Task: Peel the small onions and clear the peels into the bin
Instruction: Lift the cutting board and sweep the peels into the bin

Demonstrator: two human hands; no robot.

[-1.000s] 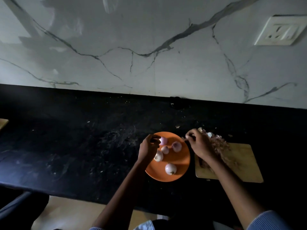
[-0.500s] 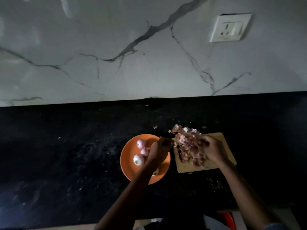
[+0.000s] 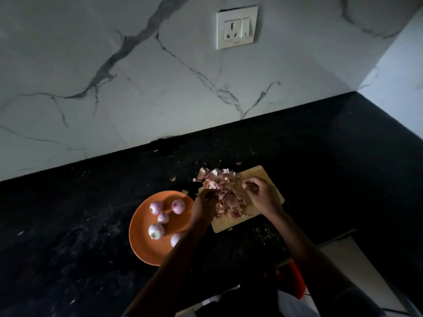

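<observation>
Several peeled small onions [image 3: 156, 230] lie on an orange plate [image 3: 146, 250] on the black counter. To its right a wooden cutting board [image 3: 254, 173] carries a heap of pinkish onion peels [image 3: 223, 186]. My left hand [image 3: 204, 205] presses against the heap's left side, fingers curled into the peels. Cupped against the right side of the heap is my right hand [image 3: 263, 196]. The peels sit bunched between both hands. No bin is clearly visible.
The black counter [image 3: 80, 225] runs along a white marble wall with a socket [image 3: 237, 27]. A few peel scraps [image 3: 173, 178] lie loose behind the plate. A red object [image 3: 295, 280] shows below the counter's front edge, near my right arm.
My left hand left the plate and went right to the peel heap. My right hand shifted to the heap's right side. The camera swung right, and both hands closed in on the peels.
</observation>
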